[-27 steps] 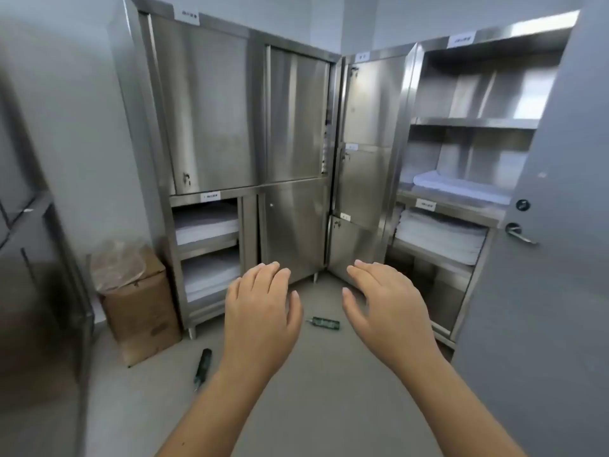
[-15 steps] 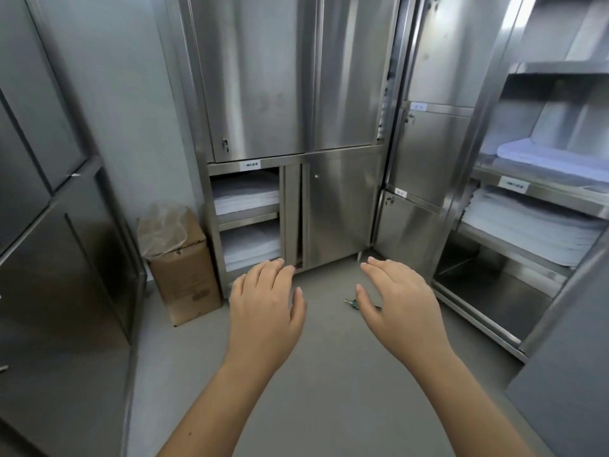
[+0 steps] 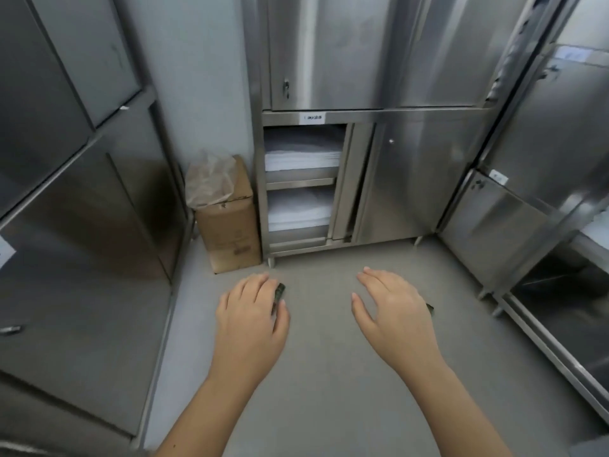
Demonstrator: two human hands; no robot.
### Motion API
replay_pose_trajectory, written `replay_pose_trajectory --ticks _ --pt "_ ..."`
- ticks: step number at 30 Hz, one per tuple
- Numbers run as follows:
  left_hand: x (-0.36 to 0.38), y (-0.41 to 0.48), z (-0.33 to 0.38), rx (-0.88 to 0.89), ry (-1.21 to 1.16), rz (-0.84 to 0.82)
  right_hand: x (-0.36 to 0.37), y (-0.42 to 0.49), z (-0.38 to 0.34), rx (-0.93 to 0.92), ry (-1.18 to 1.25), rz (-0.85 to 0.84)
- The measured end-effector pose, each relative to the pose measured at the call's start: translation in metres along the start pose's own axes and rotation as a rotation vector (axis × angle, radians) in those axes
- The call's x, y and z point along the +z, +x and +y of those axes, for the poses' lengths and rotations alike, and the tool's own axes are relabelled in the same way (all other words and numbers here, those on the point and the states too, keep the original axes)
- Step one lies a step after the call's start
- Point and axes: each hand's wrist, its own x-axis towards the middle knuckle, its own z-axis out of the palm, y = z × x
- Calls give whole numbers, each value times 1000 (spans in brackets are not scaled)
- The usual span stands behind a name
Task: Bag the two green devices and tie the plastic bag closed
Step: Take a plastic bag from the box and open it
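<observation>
Left hand (image 3: 252,319) and right hand (image 3: 395,311) palms down, fingers relaxed, over floor (image 3: 329,384). Left green device (image 3: 279,291) and right green device (image 3: 429,307) mostly hidden behind them. Plastic bag (image 3: 211,179) on cardboard box (image 3: 230,232), floor's far-left corner.

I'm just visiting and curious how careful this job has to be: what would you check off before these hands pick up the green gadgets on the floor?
1. Both devices found: ok. One end of the first green device shows beside the left hand; a tip of the second green device peeks out past the right hand.
2. Hands free: ok. Both are open and hold nothing.
3. Hands touching the devices: cannot tell; the hands hide most of each.
4. Bag in hand: not ok. The only clear plastic bag in view sits on the cardboard box by the wall, beyond the hands.
</observation>
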Motion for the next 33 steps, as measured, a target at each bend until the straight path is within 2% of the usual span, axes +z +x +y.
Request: replay_pose_trajectory --ticks 6,16,25,33 --pt "34 56 -84 -119 43 -75 82 71 -23 -39 12 -91" --pt "58 163 -221 -242 39 -124 194 204 -103 -79 53 -226" --pt "99 217 -271 -329 -16 -174 270 281 -111 -128 84 -333" --pt "141 318 -305 -409 69 -176 343 394 -92 -197 136 -398"
